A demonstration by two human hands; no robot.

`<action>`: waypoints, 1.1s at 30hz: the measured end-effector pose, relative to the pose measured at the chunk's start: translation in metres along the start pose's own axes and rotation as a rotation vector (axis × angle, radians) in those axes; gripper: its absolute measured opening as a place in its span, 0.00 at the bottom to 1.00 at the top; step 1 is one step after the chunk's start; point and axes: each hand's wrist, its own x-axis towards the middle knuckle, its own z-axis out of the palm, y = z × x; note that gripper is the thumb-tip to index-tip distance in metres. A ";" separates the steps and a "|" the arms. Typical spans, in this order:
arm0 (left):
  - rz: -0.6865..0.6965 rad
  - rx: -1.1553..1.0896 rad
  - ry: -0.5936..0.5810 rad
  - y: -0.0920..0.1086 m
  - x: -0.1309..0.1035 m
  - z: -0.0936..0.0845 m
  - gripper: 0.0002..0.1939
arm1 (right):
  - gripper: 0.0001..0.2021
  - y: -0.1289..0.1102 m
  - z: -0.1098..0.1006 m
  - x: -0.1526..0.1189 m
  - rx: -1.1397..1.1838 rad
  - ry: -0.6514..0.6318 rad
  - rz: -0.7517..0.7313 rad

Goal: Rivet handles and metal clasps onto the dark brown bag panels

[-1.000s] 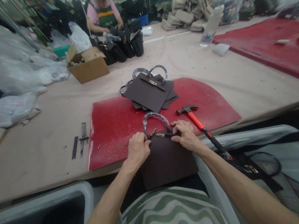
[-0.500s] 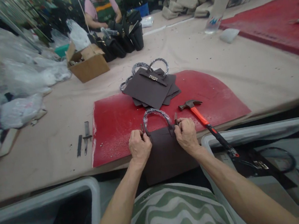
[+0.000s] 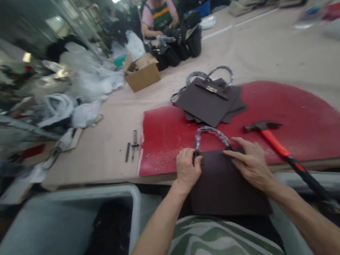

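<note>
A dark brown handbag panel (image 3: 226, 190) hangs over the table's front edge before me, its plastic-wrapped handle (image 3: 209, 129) looping up over a red mat (image 3: 293, 109). My left hand (image 3: 188, 168) is closed on the panel's upper left corner, thumb pressed near the handle's base. At the upper right corner, my right hand (image 3: 251, 165) has its fingers stretched out and apart, touching the panel beside the handle's other base. Just beyond lies a stack of similar brown panels (image 3: 206, 107), the top one with a metal clasp. To the right, a claw hammer (image 3: 278, 144) with an orange and black grip rests across the edge.
Two slim dark tools (image 3: 134, 146) lie left of the mat. A grey bin (image 3: 131, 189) holding dark pieces stands below the table at left. Farther back are a cardboard box (image 3: 144, 77), black bags (image 3: 195, 40), plastic bags (image 3: 87, 77) and a person (image 3: 159, 18) at work.
My view has swung left, so the table contents appear farther right. My right hand has gone from a closed grip at the handle base to stretched fingers; my left hand stays at its corner.
</note>
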 end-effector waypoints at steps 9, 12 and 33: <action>0.025 0.131 -0.018 -0.008 0.004 0.003 0.07 | 0.23 -0.001 0.013 0.008 -0.291 0.047 -0.127; 0.027 0.126 -0.024 -0.006 0.002 0.003 0.07 | 0.25 -0.009 0.012 0.008 -0.341 0.042 -0.140; -0.824 0.379 -0.153 -0.195 0.060 -0.194 0.18 | 0.36 0.007 0.020 0.005 -0.304 -0.075 -0.020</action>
